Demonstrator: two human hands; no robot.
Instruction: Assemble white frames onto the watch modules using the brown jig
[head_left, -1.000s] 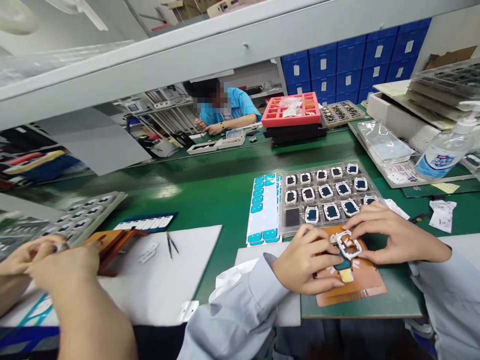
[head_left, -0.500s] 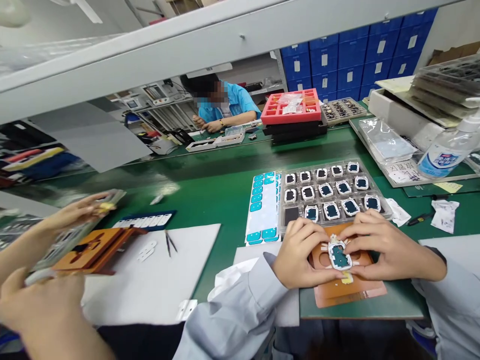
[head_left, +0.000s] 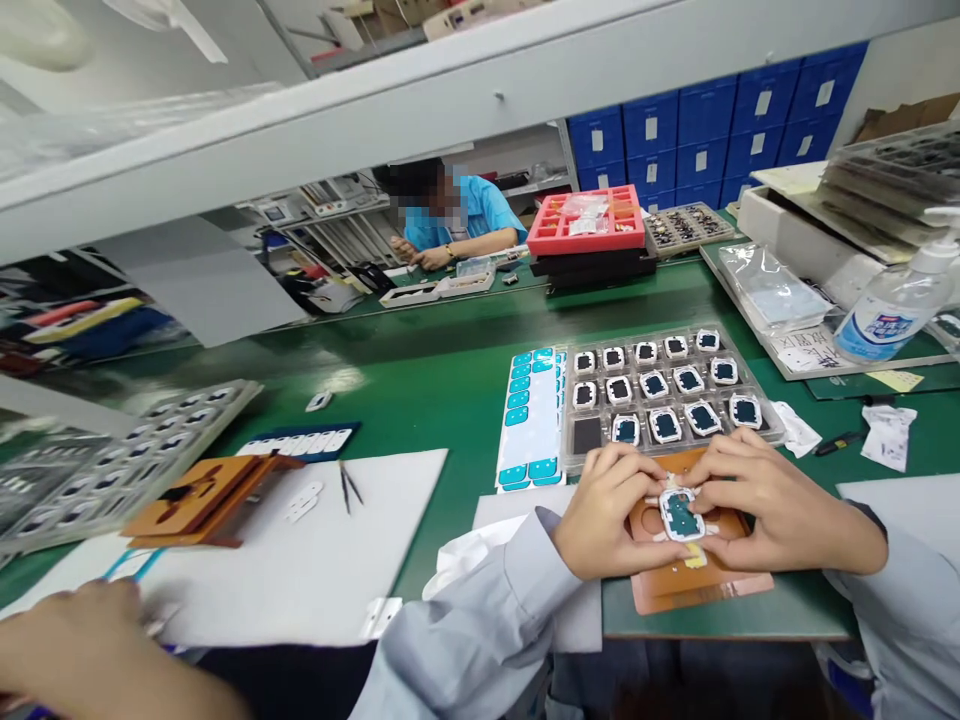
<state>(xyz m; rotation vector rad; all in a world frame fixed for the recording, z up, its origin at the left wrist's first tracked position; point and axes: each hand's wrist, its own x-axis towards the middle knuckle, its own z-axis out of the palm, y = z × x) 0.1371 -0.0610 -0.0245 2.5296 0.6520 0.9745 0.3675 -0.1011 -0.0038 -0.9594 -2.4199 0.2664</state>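
My left hand (head_left: 611, 515) and my right hand (head_left: 784, 505) are closed around a small white-framed part with a dark green circuit board (head_left: 681, 515) in it. Fingers and thumbs pinch it from both sides, just over an orange fixture plate (head_left: 656, 590) at the bench edge. A yellow tab (head_left: 695, 556) shows beneath the part. Behind my hands lies a clear plastic tray (head_left: 574, 458) with rows of similar white-framed parts; one front-left pocket shows only a dark square. Left of this tray is a sheet with teal adhesive pieces (head_left: 517, 400).
A co-worker's blurred hand (head_left: 82, 640) is at lower left, near a brown fixture (head_left: 202, 500), tweezers (head_left: 346, 487) and another parts tray (head_left: 142, 450). Across the bench sits a person in blue (head_left: 480, 215). A pump bottle (head_left: 889, 310) and red tray (head_left: 585, 235) stand farther back.
The co-worker's raised arm at left has left the view, uncovering the tray there; their other hand remains low. My hands keep hold of the part in nearly the same place.
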